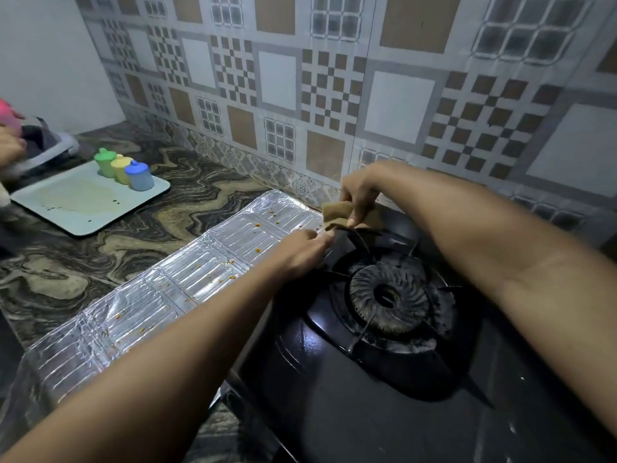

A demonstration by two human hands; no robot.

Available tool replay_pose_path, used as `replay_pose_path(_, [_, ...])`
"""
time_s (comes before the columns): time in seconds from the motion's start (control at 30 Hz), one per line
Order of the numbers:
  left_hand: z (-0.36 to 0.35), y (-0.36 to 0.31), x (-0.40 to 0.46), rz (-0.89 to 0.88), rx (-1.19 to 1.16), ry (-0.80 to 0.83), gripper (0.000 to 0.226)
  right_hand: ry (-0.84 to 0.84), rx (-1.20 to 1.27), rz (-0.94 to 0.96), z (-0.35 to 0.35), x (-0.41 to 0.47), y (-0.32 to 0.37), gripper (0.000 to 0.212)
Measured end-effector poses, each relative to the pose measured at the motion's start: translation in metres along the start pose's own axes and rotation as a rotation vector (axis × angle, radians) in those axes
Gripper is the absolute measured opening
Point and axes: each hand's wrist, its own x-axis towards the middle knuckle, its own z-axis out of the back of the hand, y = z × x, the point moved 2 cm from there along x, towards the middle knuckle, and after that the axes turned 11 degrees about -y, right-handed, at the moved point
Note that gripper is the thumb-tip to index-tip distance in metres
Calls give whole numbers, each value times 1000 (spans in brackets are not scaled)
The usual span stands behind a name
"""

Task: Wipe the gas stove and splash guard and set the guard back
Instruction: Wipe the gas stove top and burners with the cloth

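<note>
Black gas stove (334,379) sits nearest, at the front right of the marbled tabletop (83,262), its round burner (389,297) ringed by thin pot-support prongs. Foil splash guard (160,285) lies flat on the tabletop just left of the stove, touching its edge, speckled with orange spots. Left hand (300,253) reaches over the guard's far corner, fingertips pinching at the foil edge by the stove's back-left corner. Right hand (359,198) is just beyond, fingers curled round a brown cloth (337,213) held over the stove's back edge. Farther left, a pale blue tray (83,202) carries three small lidded pots, green (105,163), yellow (121,168) and blue (138,175). Patterned tiled wall (334,78) stands behind.
</note>
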Motion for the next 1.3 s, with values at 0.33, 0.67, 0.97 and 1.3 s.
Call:
replay_pose_path(0.33, [-24,-24,1,-469,476,-54,50,-101,221,-60,-34,-21,-40,84])
replay_pose_path(0.67, [-24,-22,0,-447,550,-81,41,-63,429,-323,-76,-86,-98,62])
replay_pose_path(0.97, [-23,-33,-1,-445,684,-70,41,-68,442,-550,-113,-202,-112,87])
replay_pose_path(1.3, [-46,-71,-63,-698,562,28,57,-67,324,-633,-147,-279,-21,57])
